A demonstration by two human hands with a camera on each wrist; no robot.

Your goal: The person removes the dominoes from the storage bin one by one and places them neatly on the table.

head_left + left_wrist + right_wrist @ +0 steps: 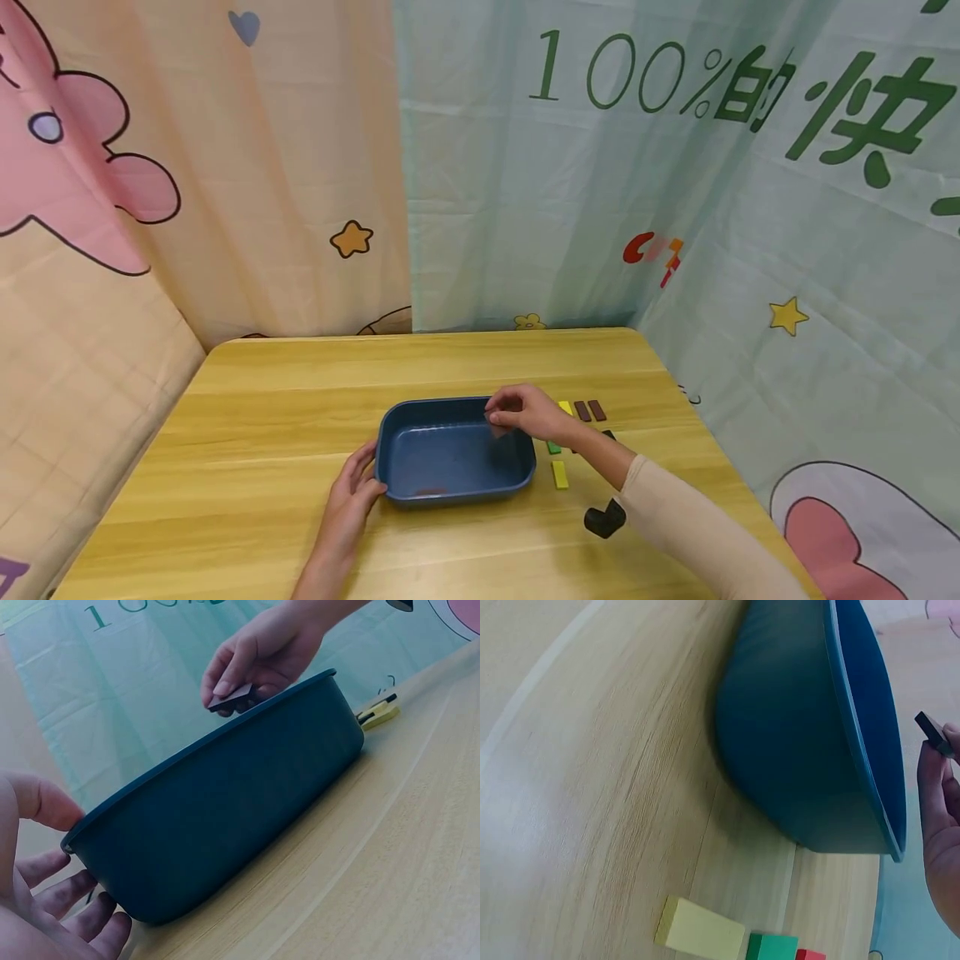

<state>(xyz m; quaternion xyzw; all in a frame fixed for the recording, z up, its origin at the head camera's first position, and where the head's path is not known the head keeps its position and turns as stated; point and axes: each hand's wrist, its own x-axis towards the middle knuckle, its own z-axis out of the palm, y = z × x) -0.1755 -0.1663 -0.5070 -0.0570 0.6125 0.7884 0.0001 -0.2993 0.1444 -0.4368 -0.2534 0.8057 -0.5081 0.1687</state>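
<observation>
A blue rectangular tub (457, 500) stands on the table. My right hand (521, 412) pinches a small flat brown block (500, 429) between thumb and fingers, above the right end of the tub. In the left wrist view, that block (231, 698) shows over the rim, tilted. My left hand (352, 492) holds the tub's near left corner, thumb at the rim and fingers against the outer wall (210, 817). Inside the tub, along its front wall, a brownish piece (431, 492) shows partly; the near rim hides the rest.
Right of the tub lie a yellow block (560, 475), a green block (554, 447), another yellow block (566, 407) and two brown blocks (589, 411). A red block (811, 954) shows beside the green one in the right wrist view. Printed curtains (480, 208) surround the wooden table (270, 417).
</observation>
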